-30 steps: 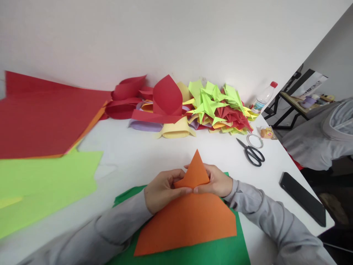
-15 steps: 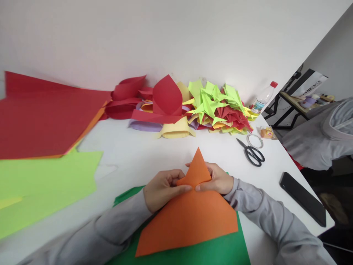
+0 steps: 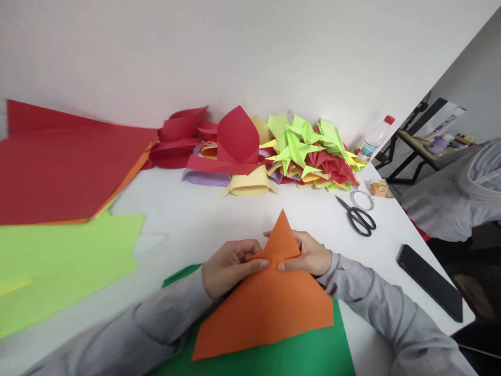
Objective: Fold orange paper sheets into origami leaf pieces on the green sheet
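Both hands grip a sheet of orange paper (image 3: 270, 313) near its pointed upper part. My left hand (image 3: 233, 265) pinches the left side of a fold, thumb on top and fingers curled behind. On the right side of the same fold, my right hand (image 3: 309, 254) presses with its thumb, and its other fingers are mostly behind the paper. The two thumbs lie close together at the fold's middle, a small gap between them. The peak of the sheet points away from me. Under the orange paper lies a green sheet (image 3: 317, 350) on the white table (image 3: 195, 219).
Large red sheets (image 3: 74, 172) and light green paper (image 3: 78, 256) lie at the left. Folded paper shapes (image 3: 301, 146) are heaped along the wall. To the right are scissors (image 3: 360, 220), a tape roll (image 3: 362, 200), a bottle (image 3: 371, 142) and a black phone-like object (image 3: 430, 282). A person (image 3: 450, 193) is beyond.
My left thumb has slid slightly left, away from the right thumb. The lower edge of the orange paper has risen a little. Everything else looks the same.
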Tool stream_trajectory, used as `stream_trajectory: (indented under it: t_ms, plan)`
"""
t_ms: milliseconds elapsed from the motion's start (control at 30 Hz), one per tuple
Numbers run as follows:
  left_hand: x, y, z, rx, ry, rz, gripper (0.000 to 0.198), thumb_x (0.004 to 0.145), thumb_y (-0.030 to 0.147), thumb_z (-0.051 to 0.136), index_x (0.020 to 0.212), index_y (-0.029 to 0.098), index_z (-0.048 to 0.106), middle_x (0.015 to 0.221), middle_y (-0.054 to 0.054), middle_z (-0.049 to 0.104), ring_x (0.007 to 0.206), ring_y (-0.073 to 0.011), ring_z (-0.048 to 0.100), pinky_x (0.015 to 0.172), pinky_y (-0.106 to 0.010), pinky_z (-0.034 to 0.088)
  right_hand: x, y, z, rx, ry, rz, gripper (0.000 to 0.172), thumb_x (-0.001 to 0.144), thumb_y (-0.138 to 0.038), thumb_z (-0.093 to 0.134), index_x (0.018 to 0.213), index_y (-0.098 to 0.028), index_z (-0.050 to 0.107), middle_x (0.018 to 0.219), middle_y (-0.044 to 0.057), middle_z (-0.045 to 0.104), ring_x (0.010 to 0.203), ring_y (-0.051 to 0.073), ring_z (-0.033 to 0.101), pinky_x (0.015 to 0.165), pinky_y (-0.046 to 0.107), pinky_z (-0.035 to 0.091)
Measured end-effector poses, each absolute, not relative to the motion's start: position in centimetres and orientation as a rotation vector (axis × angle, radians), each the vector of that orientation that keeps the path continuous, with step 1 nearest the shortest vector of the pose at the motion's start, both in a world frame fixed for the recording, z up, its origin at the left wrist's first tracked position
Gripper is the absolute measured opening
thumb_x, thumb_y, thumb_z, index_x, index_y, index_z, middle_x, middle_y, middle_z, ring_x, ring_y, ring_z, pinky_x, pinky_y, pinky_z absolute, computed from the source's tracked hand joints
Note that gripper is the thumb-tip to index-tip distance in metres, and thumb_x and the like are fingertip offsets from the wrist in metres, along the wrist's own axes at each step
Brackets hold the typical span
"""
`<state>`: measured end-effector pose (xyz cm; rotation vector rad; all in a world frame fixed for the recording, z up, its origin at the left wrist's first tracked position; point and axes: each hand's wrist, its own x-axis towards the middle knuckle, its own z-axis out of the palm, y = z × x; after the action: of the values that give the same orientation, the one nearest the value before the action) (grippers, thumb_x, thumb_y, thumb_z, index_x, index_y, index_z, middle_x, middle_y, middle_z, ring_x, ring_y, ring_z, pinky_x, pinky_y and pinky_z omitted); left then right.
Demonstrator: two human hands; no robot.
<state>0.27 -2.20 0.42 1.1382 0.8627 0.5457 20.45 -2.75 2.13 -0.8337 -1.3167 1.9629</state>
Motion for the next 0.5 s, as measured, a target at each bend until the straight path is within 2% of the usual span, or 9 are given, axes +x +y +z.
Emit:
stream_trajectory:
  t_ms: [300,500]
  plan:
    - [0.34,-2.19,0.63,1.212,0.910,0.553,0.046,0.063,0.061,0.063,0.058,0.018,0.045,0.045,0.009,0.038,0.040,-0.0058,0.028,0.039,-0.019,0.020,20.49,-2.77,1.96,-0.822,-1.256,1.984,0.072,0.057,-0.025,0.083,0.123,-0.016,0.054,0.093,0.002,0.064,0.080,0.013,0.060,0.078,0.029,0.049]
    - [0.31,-2.37,0.89,1.279,0.950,0.577,0.045,0.067,0.057,0.061,0.054,0.018,0.043,0.047,0.008,0.036,0.042,-0.0066,0.030,0.041,-0.019,0.023,20.46,-2.81,1.56,-0.835,-1.379,1.956,0.076,0.061,-0.031,0.082,0.128,-0.016,0.050,0.097,0.003,0.063,0.082,0.014,0.060,0.080,0.031,0.049]
